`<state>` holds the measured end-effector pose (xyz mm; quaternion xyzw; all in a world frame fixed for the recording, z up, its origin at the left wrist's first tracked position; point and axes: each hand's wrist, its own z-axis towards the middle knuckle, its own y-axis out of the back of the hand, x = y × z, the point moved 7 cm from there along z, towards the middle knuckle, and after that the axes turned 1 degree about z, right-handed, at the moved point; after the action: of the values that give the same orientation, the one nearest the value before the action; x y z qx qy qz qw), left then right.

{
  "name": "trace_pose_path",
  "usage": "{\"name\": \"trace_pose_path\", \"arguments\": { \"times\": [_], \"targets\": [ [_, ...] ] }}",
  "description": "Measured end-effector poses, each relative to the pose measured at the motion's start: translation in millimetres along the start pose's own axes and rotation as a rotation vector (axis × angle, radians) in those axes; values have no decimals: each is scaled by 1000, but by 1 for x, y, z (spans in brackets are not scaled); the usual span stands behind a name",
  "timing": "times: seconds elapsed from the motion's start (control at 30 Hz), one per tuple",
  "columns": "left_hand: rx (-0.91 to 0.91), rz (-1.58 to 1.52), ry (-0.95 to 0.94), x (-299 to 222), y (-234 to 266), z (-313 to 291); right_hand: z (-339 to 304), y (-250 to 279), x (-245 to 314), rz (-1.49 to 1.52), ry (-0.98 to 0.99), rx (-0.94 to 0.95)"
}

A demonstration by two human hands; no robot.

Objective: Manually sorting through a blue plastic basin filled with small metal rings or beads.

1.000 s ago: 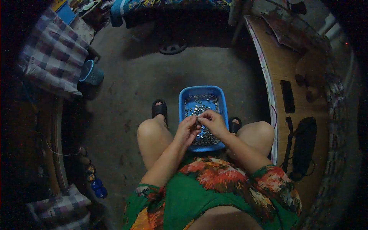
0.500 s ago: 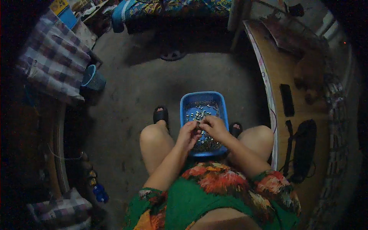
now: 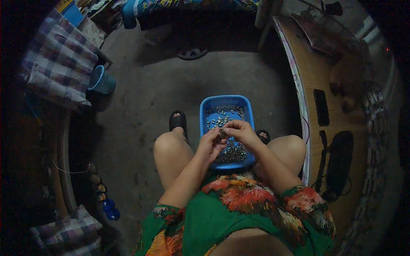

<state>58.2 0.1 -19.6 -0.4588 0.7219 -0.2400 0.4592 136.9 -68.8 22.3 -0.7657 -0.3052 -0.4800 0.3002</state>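
Observation:
Both hands meet over a blue plastic basket that stands on the floor between my feet. Many small shiny metal cylinders lie loose inside it, thickest at the near end. My left hand is closed, its fingers curled around a small dark metallic piece. Against that piece my right hand pinches with thumb and forefinger. Whatever sits in the pinch is too small and dim to name. My hands cover the middle of the basket.
To the right runs a wooden tabletop with a dark phone-like slab and a black bag. At the left, a light-blue bin stands beside a checked cloth. Blue round objects lie on the floor lower left.
The whole view has shifted slightly, and the basket sits a little higher in the picture. My hands stay together over it, with the dark piece now showing more clearly between them.

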Motion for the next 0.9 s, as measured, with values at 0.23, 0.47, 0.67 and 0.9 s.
{"name": "trace_pose_path", "arguments": {
  "times": [0.23,0.47,0.67,0.9],
  "targets": [
    [44,-109,50,2,-1,0,4,-2,-9,100,99,-7],
    [-20,-76,38,2,4,-1,2,1,-1,-156,249,-75],
    [-28,-73,34,2,5,0,-4,3,10,-373,337,-141],
    [-40,-38,26,0,2,-2,-5,1,14,-432,369,-155]
  ]
}}
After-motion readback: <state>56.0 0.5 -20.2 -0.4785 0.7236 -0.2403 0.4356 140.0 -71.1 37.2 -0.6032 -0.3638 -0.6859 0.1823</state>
